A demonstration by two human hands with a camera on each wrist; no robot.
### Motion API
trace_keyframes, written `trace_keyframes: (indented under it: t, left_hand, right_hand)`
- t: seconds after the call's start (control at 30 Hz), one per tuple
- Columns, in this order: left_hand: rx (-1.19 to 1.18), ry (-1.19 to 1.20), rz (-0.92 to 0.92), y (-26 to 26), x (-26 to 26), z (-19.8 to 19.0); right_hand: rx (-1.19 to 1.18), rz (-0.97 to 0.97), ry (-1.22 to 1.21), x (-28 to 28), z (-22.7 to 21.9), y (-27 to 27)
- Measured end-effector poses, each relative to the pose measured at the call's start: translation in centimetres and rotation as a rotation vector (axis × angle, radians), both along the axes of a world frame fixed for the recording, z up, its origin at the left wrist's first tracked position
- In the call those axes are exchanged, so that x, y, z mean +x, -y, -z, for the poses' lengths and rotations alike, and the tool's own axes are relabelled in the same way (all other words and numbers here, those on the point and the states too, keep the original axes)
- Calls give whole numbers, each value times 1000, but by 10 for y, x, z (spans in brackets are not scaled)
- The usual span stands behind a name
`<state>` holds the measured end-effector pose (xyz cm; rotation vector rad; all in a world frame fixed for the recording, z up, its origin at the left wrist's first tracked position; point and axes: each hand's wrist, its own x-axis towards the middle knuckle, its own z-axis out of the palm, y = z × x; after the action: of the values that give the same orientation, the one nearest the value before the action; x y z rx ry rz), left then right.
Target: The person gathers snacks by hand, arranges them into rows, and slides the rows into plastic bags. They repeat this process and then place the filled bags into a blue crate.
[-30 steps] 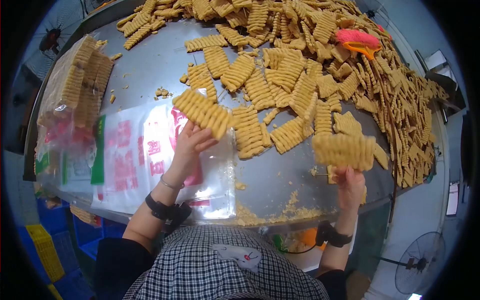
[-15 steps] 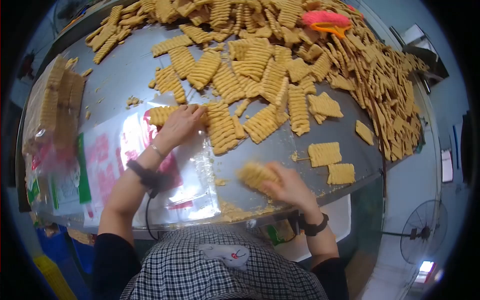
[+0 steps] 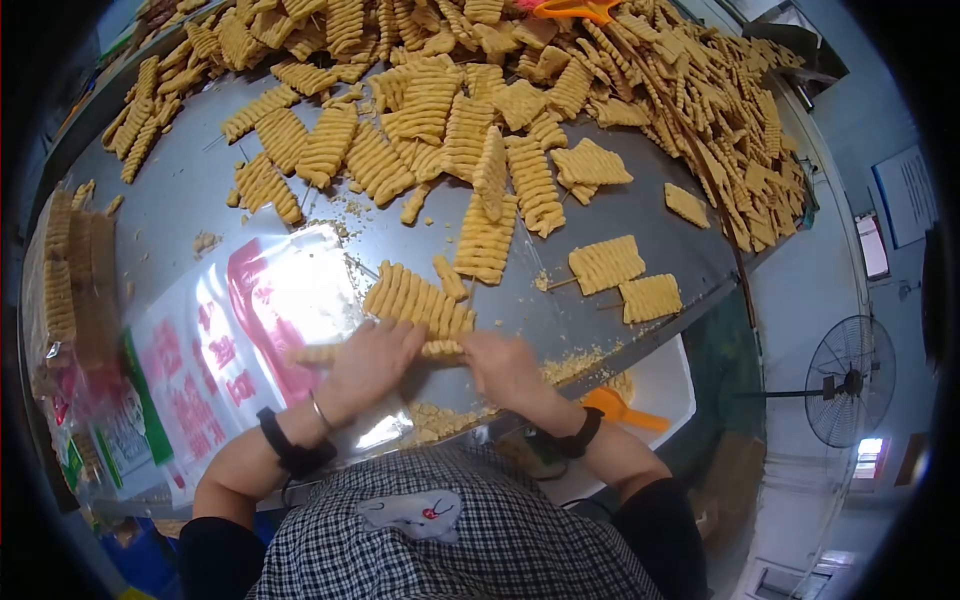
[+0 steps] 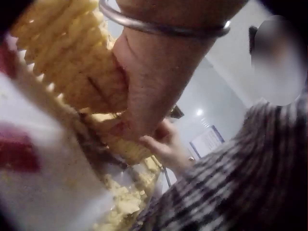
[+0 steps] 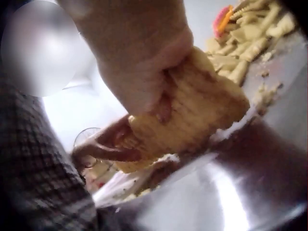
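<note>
My left hand (image 3: 375,360) and right hand (image 3: 505,370) are close together near the table's front edge. In the left wrist view my left hand (image 4: 154,86) grips a golden ridged snack slab (image 4: 62,57), tilted on edge; its end sticks out left of the hand in the head view. From the right wrist, my right hand (image 5: 134,62) pinches another ridged slab (image 5: 197,106), its fingertips partly hidden behind it. Just beyond the fingers shows a ridged slab (image 3: 420,300). A clear printed plastic bag (image 3: 215,350) lies flat under the left forearm.
Loose ridged slabs (image 3: 375,165), some on sticks, spread across the metal table (image 3: 600,215). A large heap (image 3: 680,100) fills the back and right. One filled bag (image 3: 80,290) stands at left. Crumbs (image 3: 440,420) line the front edge, above a white bin (image 3: 675,390) with an orange scoop (image 3: 625,410).
The right hand, with a slab, has come from the right side to meet the left hand. The left hand has turned palm-down and come nearer the front edge. The head view has shifted right.
</note>
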<state>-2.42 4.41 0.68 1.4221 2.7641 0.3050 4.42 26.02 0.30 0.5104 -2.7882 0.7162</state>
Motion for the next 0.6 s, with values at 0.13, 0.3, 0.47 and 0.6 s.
trace_keyframes:
  t: [0.13,0.3,0.47,0.6]
  left_hand:
    - [117,23,22,-15,-56,9]
    - [217,-133,-17,-24,-66,-14]
    - [112,-96,29,-5,-22,17]
    - [70,-18,17,-1,-17,14]
  right_hand:
    - [-41,32,-115,-44,2,-8]
    - [-81,76,-106,-62,-10,-4]
    - [46,-91,31,-42,-5,-4]
    - [-38,105,35,-27,-48,-59]
